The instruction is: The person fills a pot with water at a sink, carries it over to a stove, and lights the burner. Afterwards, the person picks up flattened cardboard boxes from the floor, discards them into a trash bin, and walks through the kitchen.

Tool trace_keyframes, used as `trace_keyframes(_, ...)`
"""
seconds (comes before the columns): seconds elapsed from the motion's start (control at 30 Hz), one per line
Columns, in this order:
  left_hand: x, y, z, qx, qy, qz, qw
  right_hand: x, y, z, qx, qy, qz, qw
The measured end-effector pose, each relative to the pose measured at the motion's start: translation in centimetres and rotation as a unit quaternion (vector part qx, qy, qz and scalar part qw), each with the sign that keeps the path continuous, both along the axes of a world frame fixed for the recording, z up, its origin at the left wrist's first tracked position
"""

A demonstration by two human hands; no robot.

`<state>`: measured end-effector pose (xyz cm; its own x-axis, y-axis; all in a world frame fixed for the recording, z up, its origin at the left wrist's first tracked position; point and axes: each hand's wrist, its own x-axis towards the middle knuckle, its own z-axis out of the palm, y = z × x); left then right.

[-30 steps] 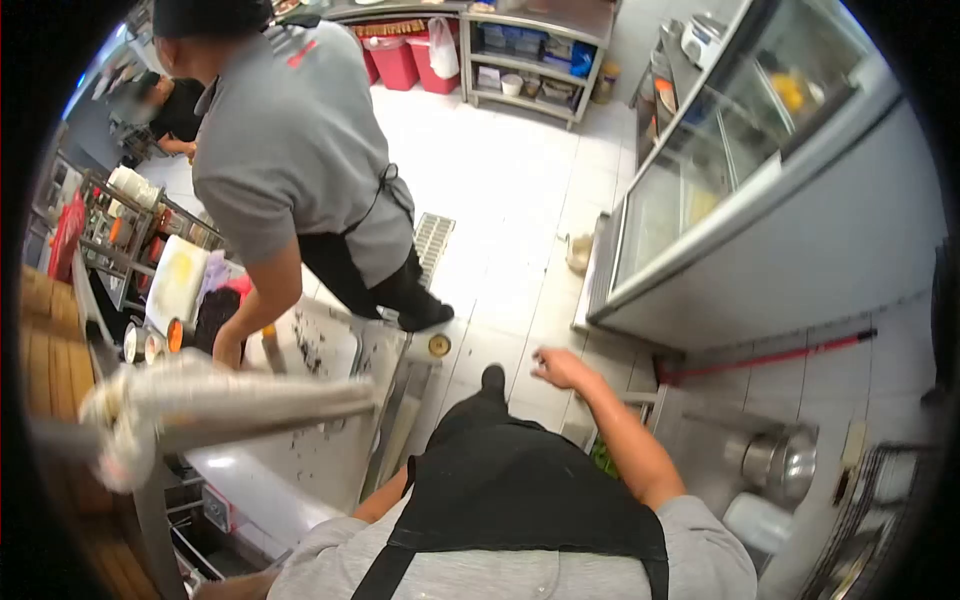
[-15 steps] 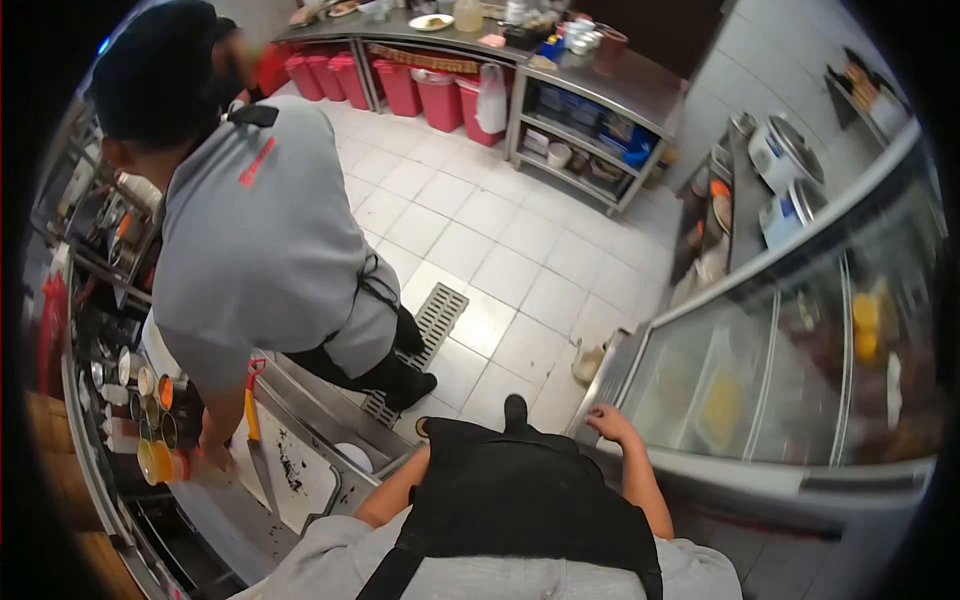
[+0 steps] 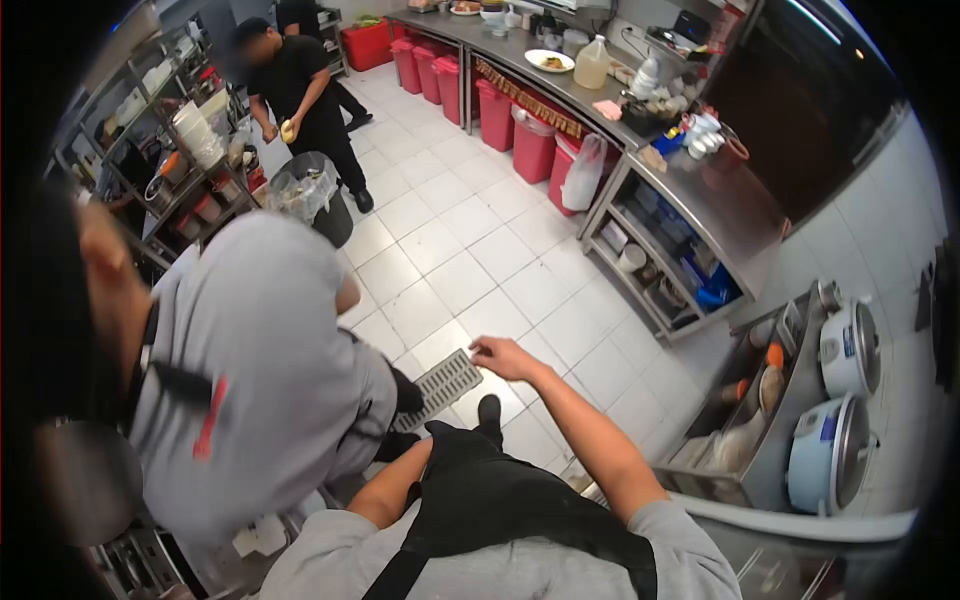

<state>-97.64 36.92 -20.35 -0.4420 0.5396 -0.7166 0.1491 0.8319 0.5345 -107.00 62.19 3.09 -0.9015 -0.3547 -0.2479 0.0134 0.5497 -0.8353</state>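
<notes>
My right hand [image 3: 503,358] is stretched out in front of me above the tiled floor, its fingers loosely bent and apart with nothing in them. Below it, near the fingertips, lies the grey floor drain grate [image 3: 447,385]. Only the forearm of my left arm shows, beside my black apron [image 3: 490,490]; the left hand itself is hidden. Close on my left a co-worker in a grey shirt [image 3: 265,360] leans over, blurred, with the hands out of sight.
Another person in black [image 3: 300,95] stands farther off, holding something yellowish near a lined bin [image 3: 325,200]. Red bins [image 3: 535,145] stand under the steel counter [image 3: 510,45]. A steel shelf unit [image 3: 690,215] and rice cookers [image 3: 830,450] are on the right.
My right hand has moved from the glass-topped fridge edge forward and left over the floor. The view has turned, and the co-worker in grey appears lower and closer. The cutting board has left view.
</notes>
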Motion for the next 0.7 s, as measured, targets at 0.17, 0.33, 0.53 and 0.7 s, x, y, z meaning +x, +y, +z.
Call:
trace_keyframes(0.17, -11.3, 7.1, 0.4, 0.036, 0.025, 0.02, 0.999, 2.2, 17.3, -15.6, 0.189, -0.05, -0.084, 0.977)
trace_keyframes(0.33, -20.4, 9.6, 1.3, 0.045, 0.035, 0.084, 0.995, 21.4, 37.4, -26.9, 0.365, -0.172, -0.192, 0.895)
trace_keyframes(0.53, -28.2, 7.9, -1.6, 0.001, 0.036, 0.191, 0.981, 10.1, 40.1, -21.9, 0.419, -0.318, -0.031, 0.85)
trace_keyframes(0.7, -32.6, 7.2, -3.3, 0.074, 0.125, 0.239, 0.96, -19.0, 43.1, -25.6, 0.43, -0.086, 0.19, 0.878)
